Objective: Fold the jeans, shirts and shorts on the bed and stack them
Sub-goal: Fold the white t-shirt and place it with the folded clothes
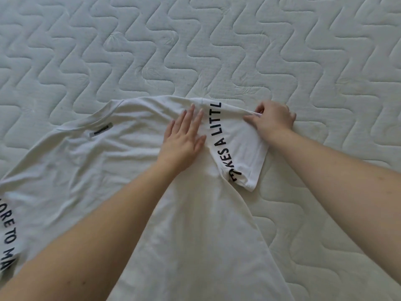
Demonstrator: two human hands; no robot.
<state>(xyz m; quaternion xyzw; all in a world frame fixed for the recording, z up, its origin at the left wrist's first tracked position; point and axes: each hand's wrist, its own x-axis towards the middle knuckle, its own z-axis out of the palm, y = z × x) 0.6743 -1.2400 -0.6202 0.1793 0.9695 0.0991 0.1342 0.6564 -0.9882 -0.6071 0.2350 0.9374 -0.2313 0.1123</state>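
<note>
A white T-shirt [112,161] with black lettering lies spread on the bed, neck label toward the far left. My left hand [183,140] rests flat on the shirt near the shoulder seam, fingers together and pointing away. My right hand [274,118] pinches the far edge of the right sleeve [240,146], which carries the black lettering and lies angled toward the near right. The shirt's other sleeve, also lettered, reaches the left edge of the view.
The white quilted mattress [217,51] with a wavy stitched pattern fills the view around the shirt. No other garment shows in this view.
</note>
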